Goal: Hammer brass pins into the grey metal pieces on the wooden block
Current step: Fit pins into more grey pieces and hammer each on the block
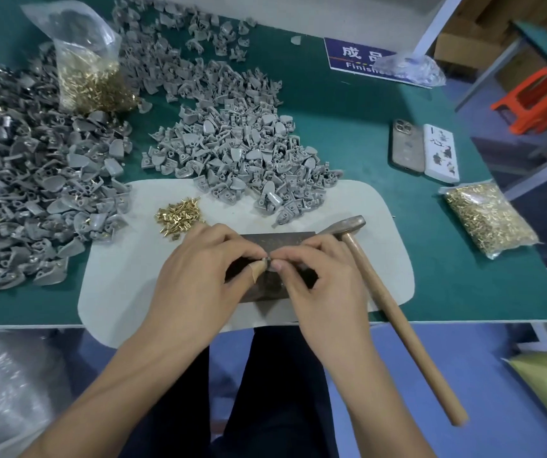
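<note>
A dark wooden block [278,240] lies on a white mat [116,276] at the table's near edge. Over it, my left hand [199,272] and my right hand [318,276] meet fingertip to fingertip, pinching a small grey metal piece [268,259]. Whether a brass pin is between the fingers I cannot tell. A hammer [394,309] with a wooden handle rests to the right of my right hand, its metal head beside the block. Loose brass pins [179,218] lie in a small heap on the mat, left of the block.
Heaps of grey metal pieces cover the table centre [242,150] and left [27,180]. Behind stands an open bag of brass pins [90,77], and a sealed one [490,219] lies at right. A phone [405,147], a white box [440,153] and a blue sign [358,57] lie farther right.
</note>
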`<action>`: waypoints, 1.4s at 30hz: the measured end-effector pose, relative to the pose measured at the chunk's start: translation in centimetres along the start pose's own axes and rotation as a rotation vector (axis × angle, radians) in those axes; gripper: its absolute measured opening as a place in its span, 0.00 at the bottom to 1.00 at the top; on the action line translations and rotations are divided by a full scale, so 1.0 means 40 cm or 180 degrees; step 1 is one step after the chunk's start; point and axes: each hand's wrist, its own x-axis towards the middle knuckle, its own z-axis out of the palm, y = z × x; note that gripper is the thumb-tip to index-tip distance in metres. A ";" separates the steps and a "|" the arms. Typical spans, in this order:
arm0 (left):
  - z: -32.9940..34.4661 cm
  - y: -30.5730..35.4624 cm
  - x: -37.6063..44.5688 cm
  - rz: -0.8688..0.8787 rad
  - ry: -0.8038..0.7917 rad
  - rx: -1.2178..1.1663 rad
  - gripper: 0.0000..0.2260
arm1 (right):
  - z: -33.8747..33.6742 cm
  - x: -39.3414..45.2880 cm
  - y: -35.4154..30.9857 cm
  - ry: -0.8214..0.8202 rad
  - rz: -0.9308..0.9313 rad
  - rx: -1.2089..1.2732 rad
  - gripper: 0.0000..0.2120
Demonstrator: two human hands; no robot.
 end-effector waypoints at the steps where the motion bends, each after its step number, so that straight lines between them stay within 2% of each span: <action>1: 0.000 -0.002 -0.001 -0.0035 0.0008 -0.0001 0.03 | -0.001 0.002 -0.007 -0.0021 -0.0023 -0.0165 0.05; 7: 0.005 -0.007 0.000 -0.0046 0.0129 0.0022 0.04 | -0.019 0.025 -0.064 -0.0178 -0.0863 -0.2064 0.01; 10: 0.005 -0.012 0.004 0.0036 0.0156 -0.0010 0.06 | -0.022 0.040 -0.076 -0.0388 -0.1047 -0.2416 0.02; 11: 0.004 -0.013 0.005 0.0053 0.0161 -0.0018 0.06 | -0.028 0.044 -0.073 -0.0490 -0.1031 -0.2343 0.01; 13: 0.002 -0.013 0.005 0.0051 0.0171 -0.0033 0.07 | -0.043 0.050 -0.065 -0.0573 -0.0787 -0.1948 0.03; 16: 0.000 -0.013 0.003 0.0036 0.0164 -0.0098 0.06 | -0.048 0.052 -0.046 -0.0544 -0.0432 -0.1423 0.03; 20: 0.001 -0.011 0.002 0.0041 0.0160 -0.0096 0.05 | -0.040 0.050 -0.034 -0.0433 -0.0257 -0.1095 0.02; 24: 0.000 -0.011 0.000 -0.0012 0.0142 -0.0081 0.06 | -0.039 0.046 -0.047 -0.0386 -0.0210 -0.1269 0.02; 33: 0.004 -0.008 0.005 0.0030 0.0197 -0.0037 0.05 | -0.033 0.052 -0.095 -0.0939 -0.1038 -0.2122 0.04; 35: 0.005 -0.010 0.006 0.0032 0.0190 -0.0029 0.06 | -0.037 0.066 -0.091 -0.1099 -0.0960 -0.1916 0.02; 37: 0.004 -0.011 0.004 0.0009 0.0172 -0.0017 0.07 | -0.047 0.075 -0.078 -0.1101 -0.0725 -0.1474 0.06; 39: 0.002 -0.010 0.003 -0.0006 0.0167 0.0003 0.07 | -0.048 0.073 -0.063 -0.0983 -0.0561 -0.0981 0.06; 42: 0.000 -0.005 0.002 -0.0005 0.0206 0.0012 0.06 | -0.036 0.058 -0.045 -0.0803 -0.0498 -0.0730 0.06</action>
